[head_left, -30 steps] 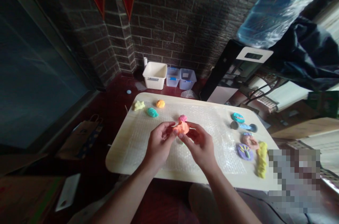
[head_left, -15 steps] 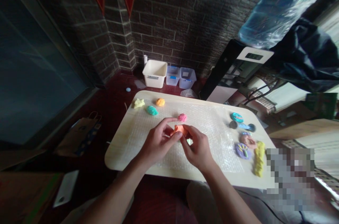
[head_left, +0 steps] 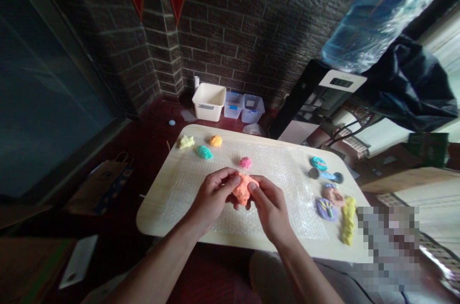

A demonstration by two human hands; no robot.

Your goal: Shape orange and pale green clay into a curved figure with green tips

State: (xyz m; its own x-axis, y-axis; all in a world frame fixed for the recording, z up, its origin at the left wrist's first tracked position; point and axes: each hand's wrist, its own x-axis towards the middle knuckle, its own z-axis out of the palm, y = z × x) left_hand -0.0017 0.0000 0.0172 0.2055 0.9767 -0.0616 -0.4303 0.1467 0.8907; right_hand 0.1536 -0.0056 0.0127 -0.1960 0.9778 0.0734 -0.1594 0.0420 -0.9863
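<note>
An orange lump of modelling clay is held between my two hands above the table. My left hand grips its left side, thumb on top and fingers behind. On the right, my right hand pinches it with the thumb pressed on its face. Just beyond the hands a pink clay ball rests on bubble wrap. Farther left lie a teal clay piece, an orange-yellow ball and a pale yellow star-like piece.
Along the right of the table sit a teal disc, a blue dumbbell-like piece, a brown ring, a purple disc and a yellow twisted strip. Storage bins and a water dispenser stand behind.
The orange clay was partly folded in my fingers half a second ago; now it shows a broad, lumpy face toward me. Both hands have turned it while staying over the bubble wrap.
</note>
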